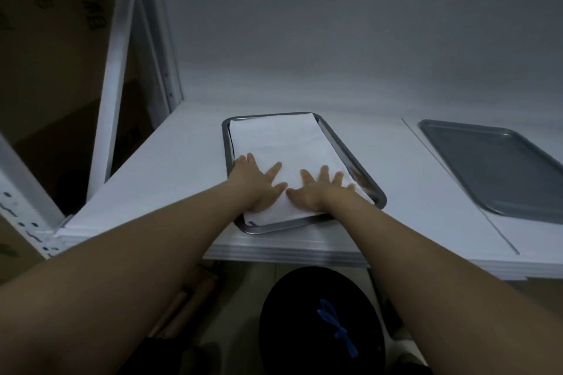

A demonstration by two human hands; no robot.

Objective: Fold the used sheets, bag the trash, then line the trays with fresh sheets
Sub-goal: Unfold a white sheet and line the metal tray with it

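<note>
White sheet point(283, 143) lies in tray point(283, 226) beneath left hand point(256, 183) and right hand point(320, 189), both grips wide, flat.

Dark print on cardboard box point(58, 49): blurred, not readable.

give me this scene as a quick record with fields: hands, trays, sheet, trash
left hand: flat on the white sheet, fingers spread
right hand: flat on the same sheet, beside the left
middle tray: on the white table, holds the sheet
right tray: bare, no sheet
black bag: below the table edge, blue tie on it
</note>
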